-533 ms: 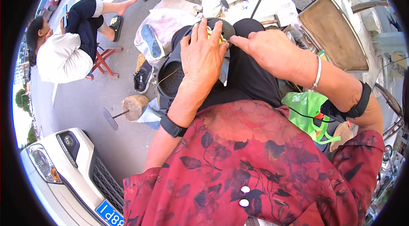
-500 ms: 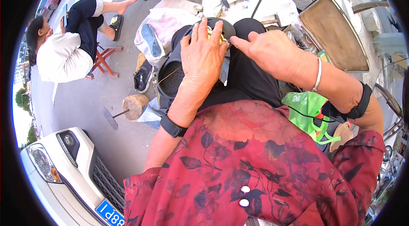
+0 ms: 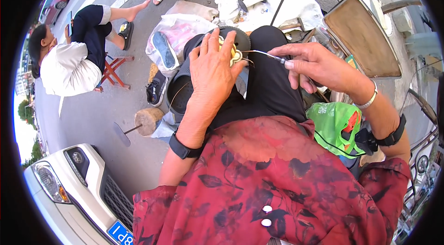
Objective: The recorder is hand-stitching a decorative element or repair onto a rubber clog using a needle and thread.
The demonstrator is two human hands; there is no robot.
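Observation:
A dark grey clog [image 3: 182, 84] rests on my lap, with a yellow, rounded piece [image 3: 236, 55] on its upper. Spread over the clog's top, my left hand [image 3: 210, 71] grips it, the thumb beside the yellow piece. My right hand [image 3: 323, 64], to the right, is closed around the handle of a thin awl [image 3: 273, 56]. The awl's metal shaft points left at the yellow piece, its tip close by. A fine thread loops near the left thumb, and another strand curves over the clog's opening. My left palm hides part of the clog.
A person on a red folding stool [image 3: 113, 71] sits at left; another person's sandalled feet stand beyond. A white cloth [image 3: 296, 7] holds a spool [image 3: 252, 1]. Around me are a dark shoe [image 3: 156, 88], a wooden block [image 3: 149, 122], a green bag [image 3: 330, 118], a tan-lined case [image 3: 365, 37] and a white car [image 3: 85, 185].
My right hand has drawn back to the right and turned, so the awl's shaft now shows. My left hand stays on the clog, shifted slightly.

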